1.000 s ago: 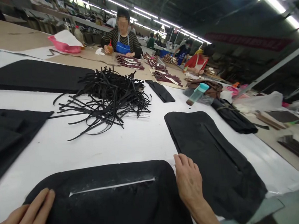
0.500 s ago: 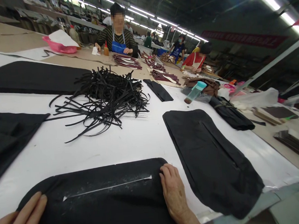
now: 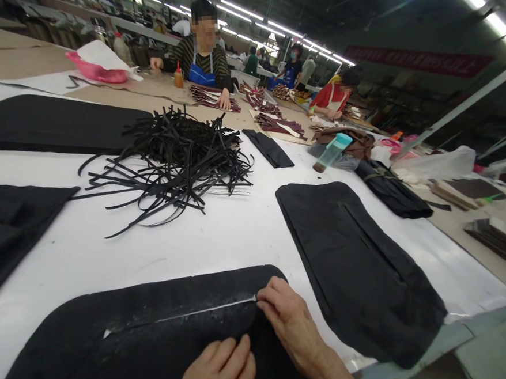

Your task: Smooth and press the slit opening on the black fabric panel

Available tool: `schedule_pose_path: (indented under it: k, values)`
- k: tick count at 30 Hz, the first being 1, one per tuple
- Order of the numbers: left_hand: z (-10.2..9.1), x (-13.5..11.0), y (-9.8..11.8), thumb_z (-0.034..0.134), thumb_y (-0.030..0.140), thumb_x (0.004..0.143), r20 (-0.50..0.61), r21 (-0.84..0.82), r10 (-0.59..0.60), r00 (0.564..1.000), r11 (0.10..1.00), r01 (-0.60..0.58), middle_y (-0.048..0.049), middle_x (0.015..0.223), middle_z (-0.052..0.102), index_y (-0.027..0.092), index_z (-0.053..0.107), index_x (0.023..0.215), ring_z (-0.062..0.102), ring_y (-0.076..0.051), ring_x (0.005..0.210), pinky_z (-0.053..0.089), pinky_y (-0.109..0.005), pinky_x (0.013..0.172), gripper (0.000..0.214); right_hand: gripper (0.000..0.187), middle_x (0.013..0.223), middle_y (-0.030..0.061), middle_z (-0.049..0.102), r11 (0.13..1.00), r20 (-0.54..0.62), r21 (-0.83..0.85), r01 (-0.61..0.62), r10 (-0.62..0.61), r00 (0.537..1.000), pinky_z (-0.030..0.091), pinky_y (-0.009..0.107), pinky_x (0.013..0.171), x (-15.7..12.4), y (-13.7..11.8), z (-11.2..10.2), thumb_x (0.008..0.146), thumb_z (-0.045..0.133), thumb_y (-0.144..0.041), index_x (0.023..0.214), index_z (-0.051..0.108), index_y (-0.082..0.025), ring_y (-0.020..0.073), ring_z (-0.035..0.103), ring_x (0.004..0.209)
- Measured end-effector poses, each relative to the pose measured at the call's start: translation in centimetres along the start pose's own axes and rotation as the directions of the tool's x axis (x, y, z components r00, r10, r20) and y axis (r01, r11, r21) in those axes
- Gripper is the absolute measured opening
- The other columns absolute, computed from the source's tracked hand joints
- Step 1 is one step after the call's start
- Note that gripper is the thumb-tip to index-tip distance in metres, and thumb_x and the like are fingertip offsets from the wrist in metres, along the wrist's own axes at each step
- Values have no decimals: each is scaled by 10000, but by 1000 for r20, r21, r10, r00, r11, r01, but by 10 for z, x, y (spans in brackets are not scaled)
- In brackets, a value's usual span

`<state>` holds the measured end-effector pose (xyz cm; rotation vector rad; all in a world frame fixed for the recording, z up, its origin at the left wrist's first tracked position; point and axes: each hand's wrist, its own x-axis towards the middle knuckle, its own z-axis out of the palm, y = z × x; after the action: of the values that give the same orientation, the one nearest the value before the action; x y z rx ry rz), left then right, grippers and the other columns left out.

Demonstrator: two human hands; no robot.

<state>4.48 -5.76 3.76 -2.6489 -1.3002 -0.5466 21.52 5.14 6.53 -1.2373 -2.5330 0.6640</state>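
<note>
Cloth (image 3: 13, 235), black and folded, lies at the left edge of the frame. Across the lower left and bottom centre spreads a black panel (image 3: 66, 364), a white line (image 3: 192, 314) running along its upper part. Black strips (image 3: 185, 148) lie heaped toward the upper centre. At bottom centre the left hand (image 3: 222, 368) rests on the panel, fingers side by side, loosely outstretched. Beside it, the right hand (image 3: 290, 314) pinches the panel at the line's right end. Stacked black pieces (image 3: 348, 252) lie right of centre.
</note>
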Motion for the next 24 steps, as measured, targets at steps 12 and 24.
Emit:
schedule_pose_path:
  k: [12, 24]
  values:
    - [33, 15, 11, 342, 238, 937, 173, -28, -85, 981, 995, 91, -99, 1239, 582, 115, 511, 1198, 560, -220, 947, 432, -343, 802, 334, 187, 823, 8, 509, 989, 140, -141, 37, -17, 990, 374, 263, 654, 12, 5, 12, 856, 476, -36, 791, 550, -195, 160, 494, 764]
    - [34, 15, 12, 325, 220, 940, 94, 12, -102, 990, 995, 102, -90, 1247, 578, 124, 505, 1191, 551, -219, 956, 409, -352, 812, 324, 203, 768, -13, 516, 909, 136, -314, 273, -241, 961, 307, 279, 613, 26, 11, 4, 795, 609, -53, 706, 497, -197, 162, 468, 734]
